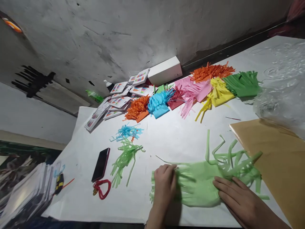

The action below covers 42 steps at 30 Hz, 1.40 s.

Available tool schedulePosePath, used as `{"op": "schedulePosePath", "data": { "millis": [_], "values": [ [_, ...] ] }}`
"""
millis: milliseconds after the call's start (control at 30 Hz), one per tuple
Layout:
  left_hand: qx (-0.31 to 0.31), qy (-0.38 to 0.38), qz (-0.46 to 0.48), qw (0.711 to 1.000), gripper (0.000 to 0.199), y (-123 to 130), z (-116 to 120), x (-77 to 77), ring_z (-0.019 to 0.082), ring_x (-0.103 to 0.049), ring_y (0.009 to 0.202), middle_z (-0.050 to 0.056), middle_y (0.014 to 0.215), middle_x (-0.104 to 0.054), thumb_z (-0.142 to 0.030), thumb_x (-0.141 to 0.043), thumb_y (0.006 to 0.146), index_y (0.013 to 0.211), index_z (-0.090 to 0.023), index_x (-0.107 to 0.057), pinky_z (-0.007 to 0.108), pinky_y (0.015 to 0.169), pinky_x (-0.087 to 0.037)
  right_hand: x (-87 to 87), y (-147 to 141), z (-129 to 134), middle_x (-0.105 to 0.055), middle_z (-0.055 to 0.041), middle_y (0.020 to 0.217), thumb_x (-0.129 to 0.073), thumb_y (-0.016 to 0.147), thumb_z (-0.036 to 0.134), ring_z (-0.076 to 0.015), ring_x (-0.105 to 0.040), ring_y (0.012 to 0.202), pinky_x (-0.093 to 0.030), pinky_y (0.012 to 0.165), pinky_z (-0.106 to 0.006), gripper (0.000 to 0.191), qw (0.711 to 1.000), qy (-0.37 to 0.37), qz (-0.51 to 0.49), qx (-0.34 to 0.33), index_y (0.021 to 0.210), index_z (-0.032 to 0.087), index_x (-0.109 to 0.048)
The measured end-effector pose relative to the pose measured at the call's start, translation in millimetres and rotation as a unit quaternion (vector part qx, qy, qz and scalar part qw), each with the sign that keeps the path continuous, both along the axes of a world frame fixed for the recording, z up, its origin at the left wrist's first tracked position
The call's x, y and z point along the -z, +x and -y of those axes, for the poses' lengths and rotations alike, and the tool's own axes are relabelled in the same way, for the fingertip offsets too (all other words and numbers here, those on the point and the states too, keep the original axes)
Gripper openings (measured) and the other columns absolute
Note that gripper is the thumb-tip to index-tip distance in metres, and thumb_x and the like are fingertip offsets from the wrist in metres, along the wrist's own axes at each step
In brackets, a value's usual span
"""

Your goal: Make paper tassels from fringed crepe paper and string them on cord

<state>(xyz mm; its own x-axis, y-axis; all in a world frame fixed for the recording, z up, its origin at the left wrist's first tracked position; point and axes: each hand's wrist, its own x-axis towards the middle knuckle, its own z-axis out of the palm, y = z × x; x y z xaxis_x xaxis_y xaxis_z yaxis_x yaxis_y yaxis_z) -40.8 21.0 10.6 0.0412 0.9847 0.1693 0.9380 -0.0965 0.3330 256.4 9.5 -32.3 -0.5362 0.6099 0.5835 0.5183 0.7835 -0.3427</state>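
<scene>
A sheet of light green fringed tissue paper (199,184) lies on the white table in front of me, cut into strips at both ends. My left hand (164,181) is curled over the strips on its left side, fingers closed on them. My right hand (240,197) rests on the right part of the sheet with its fingers stretched out and lying flat. Beyond it, loose green strips (238,162) spread in a tangle. To the left lies a bunch of green strips (125,159), with a bunch of blue strips (127,132) just behind.
Fringed paper in several colours, including blue (159,105) and yellow (220,92), lines the back. Printed packets (119,101) and a white box (165,70) stand by the wall. A phone (101,164) lies left; brown cardboard (274,159) and clear plastic (281,95) lie right.
</scene>
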Motion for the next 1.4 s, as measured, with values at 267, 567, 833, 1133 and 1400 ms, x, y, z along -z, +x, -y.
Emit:
{"op": "schedulePosePath", "data": {
  "millis": [267,567,833,1133,1400],
  "values": [
    [0.184,0.097,0.029,0.978,0.047,32,38,-4.1,0.032,-0.058,0.127,0.015,0.134,-0.064,-0.019,-0.054,0.091,0.138,-0.02,-0.055,0.054,0.109,-0.046,-14.9,-4,-5,-0.075,-0.0068,0.122,-0.042,0.106,0.017,-0.02,-0.063,0.122,-0.018,0.123,-0.042,0.03,1.0,0.008,0.01,0.014,0.104,0.019,-0.072],
    [0.254,0.09,0.068,0.961,0.032,80,28,14.8,0.027,-0.067,0.102,0.01,0.113,-0.076,-0.018,-0.065,0.085,0.116,-0.02,-0.065,0.044,0.093,-0.051,2.7,25,-27,-0.063,-0.0172,0.14,-0.038,0.107,0.043,-0.04,-0.057,0.127,-0.027,0.11,-0.067,0.044,0.959,0.051,0.147,0.237,0.132,0.018,-0.064],
    [0.26,0.118,0.077,0.955,0.019,78,27,9.5,0.023,-0.066,0.102,0.009,0.111,-0.077,-0.014,-0.051,0.1,0.111,-0.018,-0.065,0.04,0.094,-0.046,-42.1,35,-14,-0.063,-0.0153,0.141,-0.052,0.103,0.028,-0.0305,-0.057,0.131,-0.034,0.116,-0.045,0.037,0.986,0.074,0.108,0.104,0.136,0.015,-0.062],
    [0.268,0.127,0.097,0.95,0.014,73,32,9.3,0.021,-0.065,0.1,0.007,0.105,-0.076,-0.018,-0.05,0.102,0.102,-0.018,-0.064,0.038,0.093,-0.044,-14.7,15,-3,-0.073,-0.0132,0.121,-0.046,0.094,0.0,-0.0243,-0.057,0.129,-0.028,0.118,-0.044,0.034,0.996,0.045,0.072,-0.042,0.118,0.01,-0.068],
    [0.115,0.0,0.071,0.991,0.022,78,11,21.3,0.022,-0.06,0.073,0.003,0.076,-0.068,-0.011,-0.044,0.098,0.089,-0.022,-0.06,0.035,0.071,-0.042,-25.7,1,-24,-0.065,-0.0039,0.078,-0.038,0.108,0.019,-0.0248,-0.061,0.081,-0.037,0.082,-0.042,0.034,0.985,-0.033,0.081,0.149,0.083,0.02,-0.061]
  ]
}}
